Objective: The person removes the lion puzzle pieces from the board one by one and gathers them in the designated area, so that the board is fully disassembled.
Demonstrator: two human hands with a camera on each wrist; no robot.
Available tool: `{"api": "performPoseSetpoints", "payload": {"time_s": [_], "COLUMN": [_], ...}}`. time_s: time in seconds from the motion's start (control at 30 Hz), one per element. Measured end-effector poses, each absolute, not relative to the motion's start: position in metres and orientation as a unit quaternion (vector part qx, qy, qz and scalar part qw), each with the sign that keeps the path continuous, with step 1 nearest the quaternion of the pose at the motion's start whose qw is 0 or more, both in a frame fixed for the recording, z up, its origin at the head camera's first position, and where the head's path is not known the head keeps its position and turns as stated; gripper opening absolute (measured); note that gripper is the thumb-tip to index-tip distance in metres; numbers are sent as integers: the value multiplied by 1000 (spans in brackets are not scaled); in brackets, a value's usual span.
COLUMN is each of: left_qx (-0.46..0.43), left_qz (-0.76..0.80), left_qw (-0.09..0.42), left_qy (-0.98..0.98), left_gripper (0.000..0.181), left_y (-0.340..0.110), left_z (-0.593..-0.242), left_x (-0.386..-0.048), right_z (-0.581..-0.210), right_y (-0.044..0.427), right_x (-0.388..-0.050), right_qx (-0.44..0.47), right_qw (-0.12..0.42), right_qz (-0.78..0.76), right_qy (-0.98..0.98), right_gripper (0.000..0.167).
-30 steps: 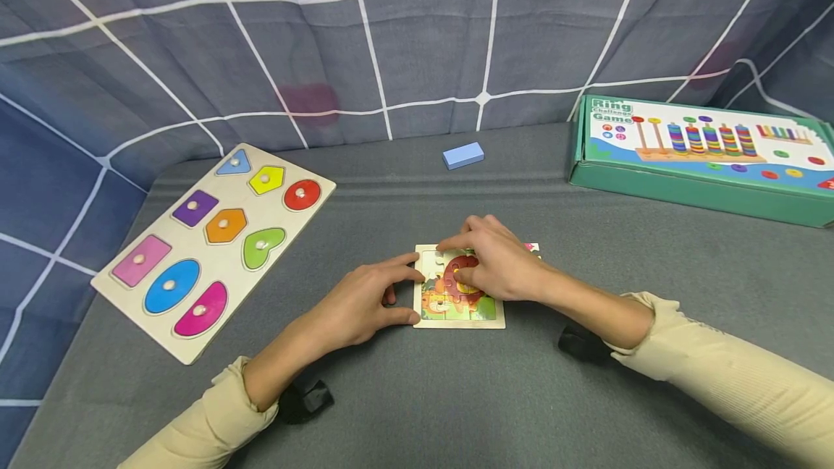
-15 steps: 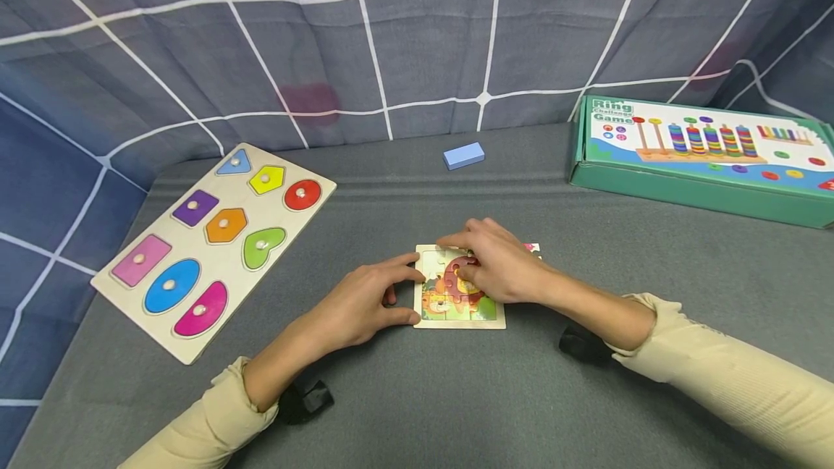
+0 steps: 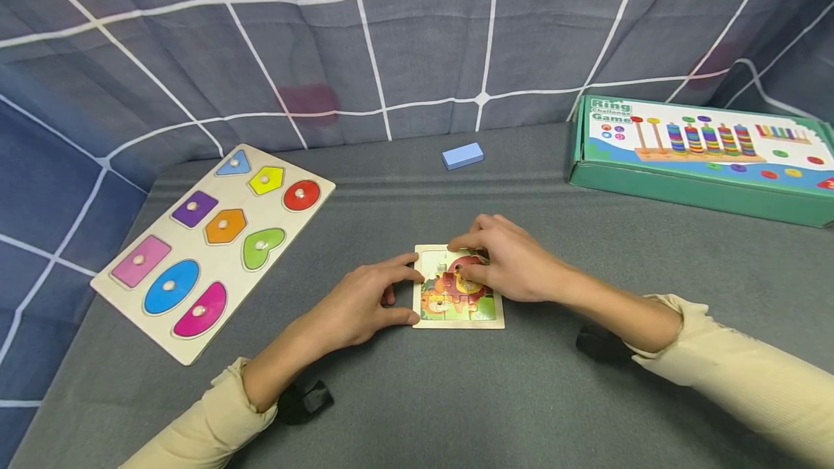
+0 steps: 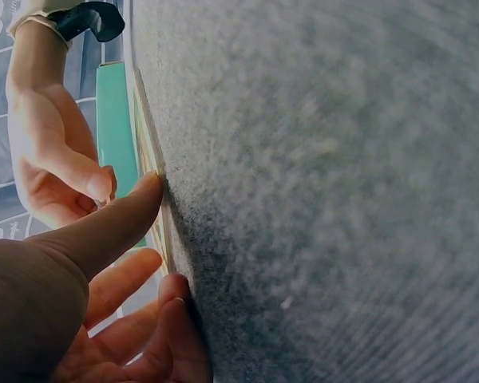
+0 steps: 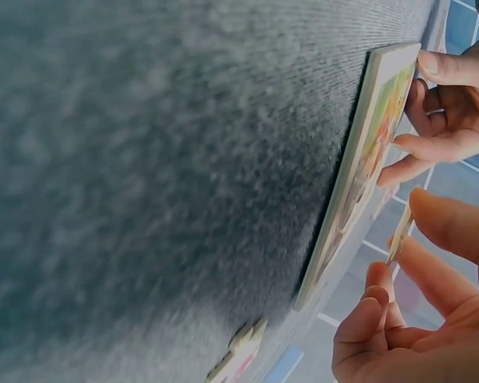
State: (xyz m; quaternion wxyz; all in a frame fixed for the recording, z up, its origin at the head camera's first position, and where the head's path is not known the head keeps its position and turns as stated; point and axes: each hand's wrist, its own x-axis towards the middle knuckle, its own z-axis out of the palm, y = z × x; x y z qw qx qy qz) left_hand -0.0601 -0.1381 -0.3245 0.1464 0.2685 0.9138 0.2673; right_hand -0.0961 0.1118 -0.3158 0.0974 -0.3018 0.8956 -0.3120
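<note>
A small wooden puzzle board (image 3: 459,323) with an animal picture lies flat at the centre of the head view. At its left edge, the left hand (image 3: 355,306) touches the frame with thumb and fingertips, fingers spread. The right hand (image 3: 521,263) is over the board's upper right part and covers it. In the right wrist view, this hand (image 5: 431,279) pinches a thin puzzle piece (image 5: 400,234) between thumb and fingers, held off the board (image 5: 319,247). A loose piece (image 5: 238,355) lies beside the board there; in the head view it cannot be seen.
A wooden board with coloured knobbed shapes (image 3: 224,295) lies on the left. At the back stands a small blue block (image 3: 463,156). The green game box (image 3: 697,197) occupies the back right, before a checked curtain (image 3: 430,35).
The right hand has shifted slightly to the right, and a piece in its fingers now shows tilted above the picture. The left hand has stayed at the board's edge.
</note>
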Motion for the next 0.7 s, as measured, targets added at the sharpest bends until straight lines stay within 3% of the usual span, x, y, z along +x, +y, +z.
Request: {"api": "performPoseSetpoints", "payload": {"time_s": [0.7], "left_qx": [266], "left_qz": [268], "left_qw": [140], "left_qy": [915], "left_gripper": [49], "left_y": [-138], "left_z": [-325], "left_x": [-59], "right_z": [-318], "right_y": [150], "right_x": [-84], "right_qx": [-283], "right_qw": [88], "right_qz": [-332], "right_qy": [896], "right_gripper": [28]}}
